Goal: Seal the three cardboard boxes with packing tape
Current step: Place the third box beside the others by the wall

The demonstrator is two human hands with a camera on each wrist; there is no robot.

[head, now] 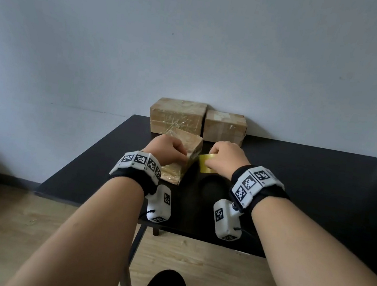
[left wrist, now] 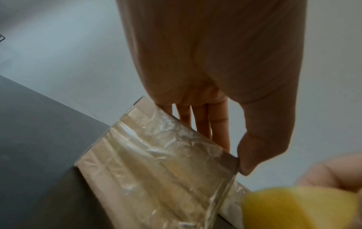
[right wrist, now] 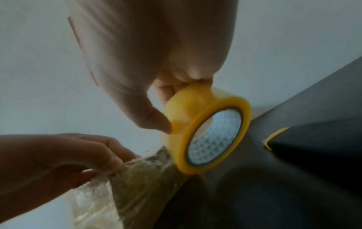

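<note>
Standing at a black table [head: 298,182], a person tilts a small tape-wrapped cardboard box [head: 179,163] up with the left hand [head: 167,149] gripping its top edge, so the right hand [head: 224,158], clasping a yellow roll of packing tape [head: 205,163] beside it, can presumably wrap its side.

Left hand [head: 167,148] gripping taped box [head: 181,159], right hand [head: 225,159] holding yellow tape roll [head: 205,163], black table [head: 310,184]
</note>
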